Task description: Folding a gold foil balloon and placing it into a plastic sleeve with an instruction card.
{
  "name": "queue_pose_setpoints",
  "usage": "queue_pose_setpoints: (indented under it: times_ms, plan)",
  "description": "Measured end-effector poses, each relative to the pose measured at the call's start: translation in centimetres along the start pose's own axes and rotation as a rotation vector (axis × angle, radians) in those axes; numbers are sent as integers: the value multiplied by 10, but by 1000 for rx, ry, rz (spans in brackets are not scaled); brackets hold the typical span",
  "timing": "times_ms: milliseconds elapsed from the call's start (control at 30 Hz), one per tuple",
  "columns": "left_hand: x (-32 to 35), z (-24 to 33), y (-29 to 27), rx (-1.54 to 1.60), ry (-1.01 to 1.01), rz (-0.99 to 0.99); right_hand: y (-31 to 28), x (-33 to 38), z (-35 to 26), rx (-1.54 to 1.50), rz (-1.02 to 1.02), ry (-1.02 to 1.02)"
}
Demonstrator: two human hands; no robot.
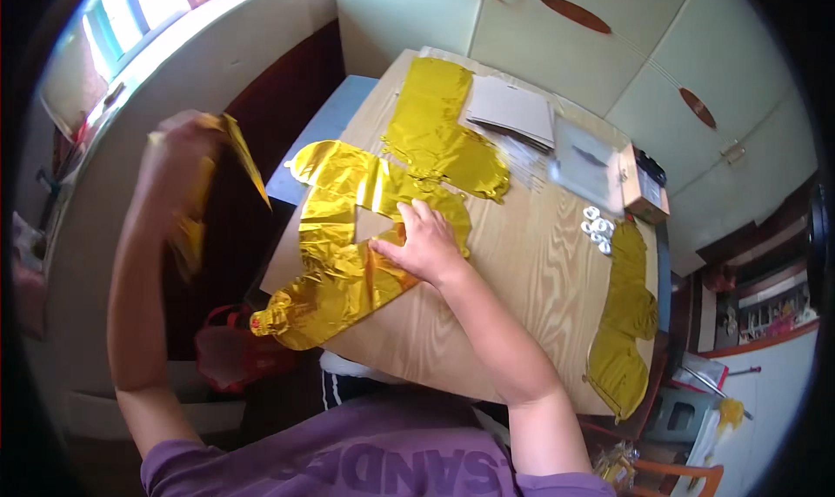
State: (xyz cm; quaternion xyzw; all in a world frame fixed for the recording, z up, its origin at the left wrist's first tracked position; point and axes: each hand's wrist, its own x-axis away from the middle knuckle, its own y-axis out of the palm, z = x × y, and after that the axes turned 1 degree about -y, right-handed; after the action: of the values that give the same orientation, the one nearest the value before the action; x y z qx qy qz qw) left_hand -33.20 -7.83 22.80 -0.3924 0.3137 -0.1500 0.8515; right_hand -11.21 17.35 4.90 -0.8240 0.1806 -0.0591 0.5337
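Foil piece [329, 227] in crinkled gold lies on the desk [522, 288] beneath the right hand [426, 245], spread and gripping nothing, while the raised left hand [178, 153] grasps a blurred gold strip [244, 155], apparently a flattening step, the next move calling for gentle smoothing.

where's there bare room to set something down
Widest bare patch: wooden tabletop between the right forearm and the gold foil along the right edge. A smaller one lies near the front edge, between that forearm and the left gold foil. The far end is crowded with more foil, grey cards and a clear tray.
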Motion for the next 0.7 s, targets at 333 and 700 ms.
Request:
queue_pose_setpoints:
  times_ms: [333,700]
  plan:
    - [127,187,119,-17,382,-471,-80,156,55,-1639,-629,522]
    - [142,243,128,-396,575,-232,-123,213,6,-1796,-838,233]
